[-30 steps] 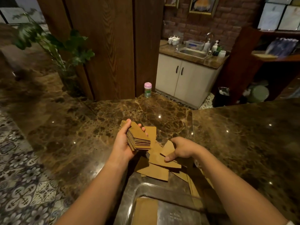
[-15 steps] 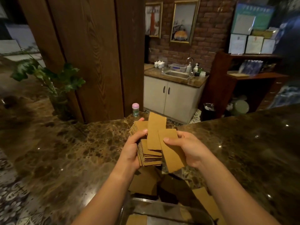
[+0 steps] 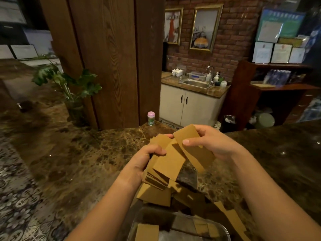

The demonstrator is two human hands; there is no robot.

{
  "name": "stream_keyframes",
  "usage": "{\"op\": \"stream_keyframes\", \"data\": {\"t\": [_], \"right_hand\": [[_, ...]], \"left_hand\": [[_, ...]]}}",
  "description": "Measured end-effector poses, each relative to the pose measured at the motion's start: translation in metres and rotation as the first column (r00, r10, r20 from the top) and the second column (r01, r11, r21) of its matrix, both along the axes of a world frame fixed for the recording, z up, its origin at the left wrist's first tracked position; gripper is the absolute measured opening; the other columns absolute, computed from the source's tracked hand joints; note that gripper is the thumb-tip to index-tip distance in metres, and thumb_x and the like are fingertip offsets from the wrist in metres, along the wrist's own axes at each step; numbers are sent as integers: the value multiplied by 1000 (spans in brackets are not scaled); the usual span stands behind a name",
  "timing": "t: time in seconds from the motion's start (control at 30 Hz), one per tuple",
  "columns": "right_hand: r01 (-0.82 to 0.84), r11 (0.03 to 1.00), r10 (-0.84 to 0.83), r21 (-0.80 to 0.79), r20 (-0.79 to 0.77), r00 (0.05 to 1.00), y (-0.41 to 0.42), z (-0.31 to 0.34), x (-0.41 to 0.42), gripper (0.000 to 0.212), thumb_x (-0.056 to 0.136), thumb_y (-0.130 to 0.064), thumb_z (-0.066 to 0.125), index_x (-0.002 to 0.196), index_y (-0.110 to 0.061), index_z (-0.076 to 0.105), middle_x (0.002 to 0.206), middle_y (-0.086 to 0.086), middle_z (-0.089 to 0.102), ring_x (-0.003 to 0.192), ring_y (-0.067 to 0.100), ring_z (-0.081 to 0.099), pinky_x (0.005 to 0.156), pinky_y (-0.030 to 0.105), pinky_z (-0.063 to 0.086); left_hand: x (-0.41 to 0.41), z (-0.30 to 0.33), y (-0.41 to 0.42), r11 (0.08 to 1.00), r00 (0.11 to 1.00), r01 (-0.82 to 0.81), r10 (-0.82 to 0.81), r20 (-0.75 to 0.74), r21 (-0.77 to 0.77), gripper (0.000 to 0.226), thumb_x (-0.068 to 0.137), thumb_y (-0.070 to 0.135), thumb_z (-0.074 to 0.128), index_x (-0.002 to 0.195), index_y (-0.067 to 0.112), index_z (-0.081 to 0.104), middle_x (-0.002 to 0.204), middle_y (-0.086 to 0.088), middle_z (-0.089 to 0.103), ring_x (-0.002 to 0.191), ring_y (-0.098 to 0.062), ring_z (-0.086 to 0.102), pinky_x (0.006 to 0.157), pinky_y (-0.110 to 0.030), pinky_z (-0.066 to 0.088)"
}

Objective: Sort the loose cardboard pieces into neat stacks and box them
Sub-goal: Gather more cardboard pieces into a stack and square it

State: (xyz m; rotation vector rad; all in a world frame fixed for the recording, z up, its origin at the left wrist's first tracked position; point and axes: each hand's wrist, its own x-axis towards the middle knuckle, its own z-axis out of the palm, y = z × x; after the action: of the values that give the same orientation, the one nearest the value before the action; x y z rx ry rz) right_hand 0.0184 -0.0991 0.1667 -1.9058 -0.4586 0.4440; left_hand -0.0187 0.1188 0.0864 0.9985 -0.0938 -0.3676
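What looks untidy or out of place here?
The stack in the left hand is fanned, its edges uneven. The right hand pinches one piece at a slant. Loose pieces lie scattered on the marble counter.

Café counter (image 3: 90, 153) (brick wall (image 3: 232, 37), sink (image 3: 197, 83)).

clear box (image 3: 224, 228) cut by bottom edge

Potted plant (image 3: 69, 80), pink-capped jar (image 3: 151, 118) (beside wooden pillar (image 3: 111, 58))
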Motion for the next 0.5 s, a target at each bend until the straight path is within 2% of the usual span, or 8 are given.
{"op": "stream_keyframes", "data": {"t": [0.1, 0.17, 0.23, 0.3, 0.4, 0.43, 0.5], "right_hand": [[50, 998, -50, -27, -19, 999, 8, -6, 5, 25, 83, -27, 79, 108, -26, 74, 98, -4, 79, 88, 18, 75, 76, 39, 55], [162, 985, -159, 60, -55, 986, 9, -12, 4, 24, 82, -25, 80, 106, -24, 74, 94, -1, 80, 91, 25, 74, 81, 45, 58], [301, 937, -303, 177, -18, 953, 10, -18, -1, 20, 83, -26, 80, 102, -26, 73, 89, -6, 79, 92, 24, 73, 83, 48, 58], [377, 882, -418, 283, 98, 903, 13, -25, -11, 17, 85, -30, 78, 99, -34, 69, 89, -21, 75, 91, 16, 70, 74, 42, 57], [441, 842, -527, 312, 295, 797, 23, -32, -31, 19, 86, -37, 75, 94, -44, 60, 91, -41, 63, 86, -6, 63, 65, 25, 46], [455, 820, -557, 348, 302, 774, 25, -36, -36, 18, 87, -36, 74, 94, -43, 60, 92, -41, 64, 86, -10, 62, 65, 25, 47], [480, 748, -607, 458, 177, 775, 31, -44, -40, 16, 89, -28, 74, 96, -38, 64, 90, -33, 70, 83, -8, 66, 66, 27, 52]], "left_hand": [[-1, 2, -2, 998, 998, -53, 52, -20, -45, 43, 74, 16, 67, 116, 22, 73, 109, -12, 73, 90, -28, 70, 72, -41, 58], [0, 0, -1, 974, 985, -159, 147, -89, -159, 41, 77, 22, 67, 118, 19, 71, 113, -17, 71, 92, -32, 67, 74, -43, 56], [1, -4, 1, 924, 964, -257, 223, -147, -284, 38, 79, 27, 66, 115, 18, 70, 111, -20, 69, 88, -34, 67, 72, -44, 55], [3, -8, 1, 881, 949, -310, 265, -172, -358, 36, 78, 30, 69, 112, 18, 69, 106, -19, 70, 80, -34, 67, 72, -44, 55], [4, -13, 1, 834, 916, -401, 352, -194, -379, 45, 76, 28, 71, 120, 21, 65, 100, -19, 74, 75, -34, 71, 68, -45, 60], [5, -14, 0, 824, 906, -422, 378, -190, -379, 47, 76, 26, 71, 122, 22, 64, 101, -18, 75, 76, -34, 72, 66, -45, 60], [6, -15, -5, 812, 898, -439, 405, -171, -384, 50, 76, 21, 69, 125, 26, 64, 107, -16, 75, 83, -33, 74, 65, -44, 61]]}}
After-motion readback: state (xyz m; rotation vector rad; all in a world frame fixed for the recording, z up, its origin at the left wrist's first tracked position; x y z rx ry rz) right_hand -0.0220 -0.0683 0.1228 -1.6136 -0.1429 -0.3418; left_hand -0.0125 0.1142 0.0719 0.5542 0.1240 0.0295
